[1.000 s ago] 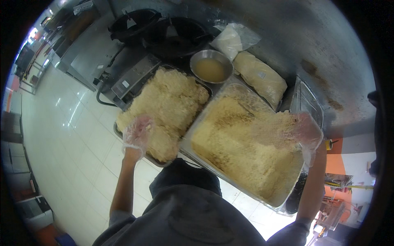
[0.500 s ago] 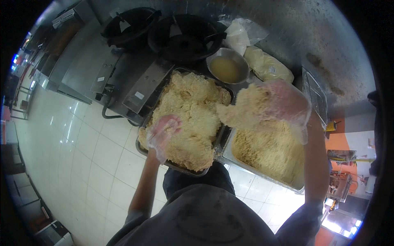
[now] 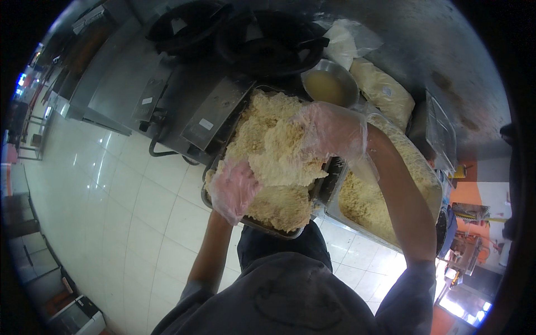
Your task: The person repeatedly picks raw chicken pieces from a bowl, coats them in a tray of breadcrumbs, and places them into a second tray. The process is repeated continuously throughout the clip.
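Both my hands wear clear plastic gloves. My right hand [image 3: 338, 131] grips a large, flat, crumb-coated cutlet [image 3: 280, 149] by its right side, above the dark metal tray [image 3: 285, 234]. More crumb-coated pieces [image 3: 279, 207] are heaped in that tray, under and around the cutlet. My left hand [image 3: 237, 188] lies on the tray's left side, its fingers stretched toward the cutlet's lower left edge; whether they touch it is hard to tell. To the right, partly behind my right forearm, a metal pan holds loose yellowish crumbs [image 3: 357, 204].
Behind the tray stand a metal bowl of pale liquid [image 3: 325, 89], a plastic bag of pale crumbs [image 3: 385, 92] and two large black pans [image 3: 268, 47]. Steel equipment with a hanging cable [image 3: 159, 151] is at the left. White tiled floor [image 3: 151, 212] lies below.
My right hand has carried the cutlet left, from above the crumb pan to over the tray. My left hand stays at the tray's left side, now close to the cutlet. The view has shifted slightly.
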### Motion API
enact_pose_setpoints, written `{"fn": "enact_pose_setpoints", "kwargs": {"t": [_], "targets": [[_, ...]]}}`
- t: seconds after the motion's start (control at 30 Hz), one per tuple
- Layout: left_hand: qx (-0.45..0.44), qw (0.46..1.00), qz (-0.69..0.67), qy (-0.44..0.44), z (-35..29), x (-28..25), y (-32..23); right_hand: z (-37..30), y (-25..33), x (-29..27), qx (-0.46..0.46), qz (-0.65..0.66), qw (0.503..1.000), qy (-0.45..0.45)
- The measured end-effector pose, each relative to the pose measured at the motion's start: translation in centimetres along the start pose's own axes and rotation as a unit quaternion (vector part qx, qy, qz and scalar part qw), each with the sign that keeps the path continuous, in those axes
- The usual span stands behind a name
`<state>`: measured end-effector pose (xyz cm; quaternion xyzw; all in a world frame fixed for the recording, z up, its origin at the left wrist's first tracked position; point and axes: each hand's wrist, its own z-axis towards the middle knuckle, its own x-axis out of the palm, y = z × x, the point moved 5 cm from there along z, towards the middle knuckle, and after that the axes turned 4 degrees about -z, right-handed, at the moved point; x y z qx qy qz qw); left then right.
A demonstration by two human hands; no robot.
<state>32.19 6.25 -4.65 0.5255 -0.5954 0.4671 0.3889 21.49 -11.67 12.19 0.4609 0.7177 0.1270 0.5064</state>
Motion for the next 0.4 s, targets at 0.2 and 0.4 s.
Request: {"fn": "enact_pose_setpoints", "kwargs": {"t": [0.2,0.4], "targets": [[0.058,0.975,0.135,-0.166,-4.0,-2.8,0.9,3.0,-4.2,1.2,0.021,0.072,0.996,0.043],[0.065,0.966,0.195,-0.158,-4.7,-6.2,-1.0,5.1,-5.4,3.9,-0.007,-0.09,0.993,0.076]]}}
